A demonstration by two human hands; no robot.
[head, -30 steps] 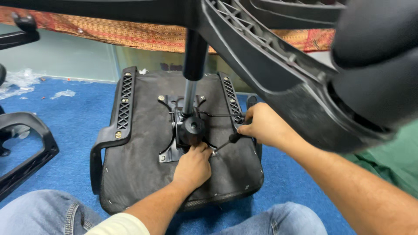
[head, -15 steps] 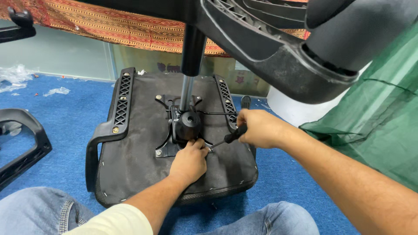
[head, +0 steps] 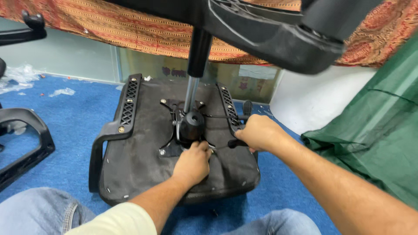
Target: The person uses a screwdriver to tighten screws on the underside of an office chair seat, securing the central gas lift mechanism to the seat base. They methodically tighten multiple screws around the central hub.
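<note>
Hands work the upturned office chair seat [head: 143, 169].
Right hand [head: 260, 132] has slid outward, fingers clenched on the black tool handle [head: 233, 142]; left hand [head: 191, 163], fingers curled, presses the mechanism plate [head: 167, 148].

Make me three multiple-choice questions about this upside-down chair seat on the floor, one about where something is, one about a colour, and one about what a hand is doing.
1. Where does the left hand rest?
A. On the underside of the seat, at the mechanism
B. On the green cloth
C. On the loose armrest at far left

2. What colour is the carpet?
A. Red
B. Blue
C. Grey

3. What is the right hand doing?
A. Lying flat and open on the floor
B. Closed around the black grip of a tool
C. Holding the gas cylinder

Answers:
1. A: its fingers touch the plate at the seat's middle.
2. B: blue carpet shows all around the seat.
3. B: the fist is shut and the black grip sticks out of it toward the mechanism.
</note>
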